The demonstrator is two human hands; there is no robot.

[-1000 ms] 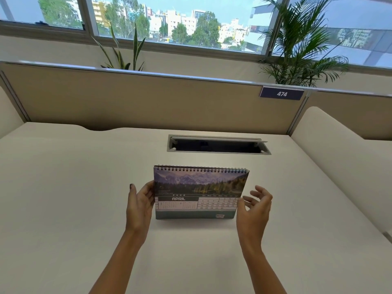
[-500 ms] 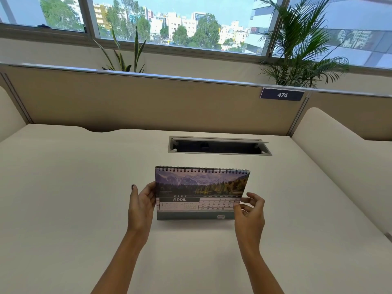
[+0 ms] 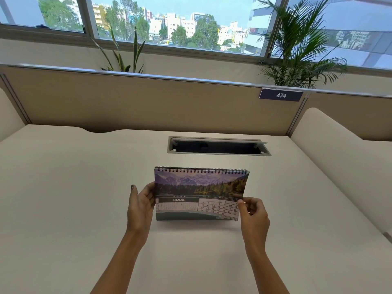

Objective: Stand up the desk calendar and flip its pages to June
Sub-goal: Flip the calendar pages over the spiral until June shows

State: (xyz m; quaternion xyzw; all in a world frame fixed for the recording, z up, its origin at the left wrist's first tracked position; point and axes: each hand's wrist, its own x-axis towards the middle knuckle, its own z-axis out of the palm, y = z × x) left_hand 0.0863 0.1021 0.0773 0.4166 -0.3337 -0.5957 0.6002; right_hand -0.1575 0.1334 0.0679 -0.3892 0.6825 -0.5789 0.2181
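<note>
The desk calendar (image 3: 199,194) stands upright on the white desk (image 3: 63,187), spiral binding on top. Its front page shows a mountain and forest photo above the word APRIL and a date grid. My left hand (image 3: 141,205) holds the calendar's left edge, fingers curled around it. My right hand (image 3: 253,213) pinches the right edge of the front page between thumb and fingers, and that lower right corner looks slightly lifted.
A rectangular cable slot (image 3: 218,146) with a raised flap is set into the desk behind the calendar. Beige partitions (image 3: 148,102) enclose the desk at the back and sides, with a "474" label (image 3: 281,95). Potted plants (image 3: 297,45) stand behind the partition below the windows.
My right hand moved in from beside the calendar and closed its fingers on the right edge of the April page. My left hand stayed on the left edge.
</note>
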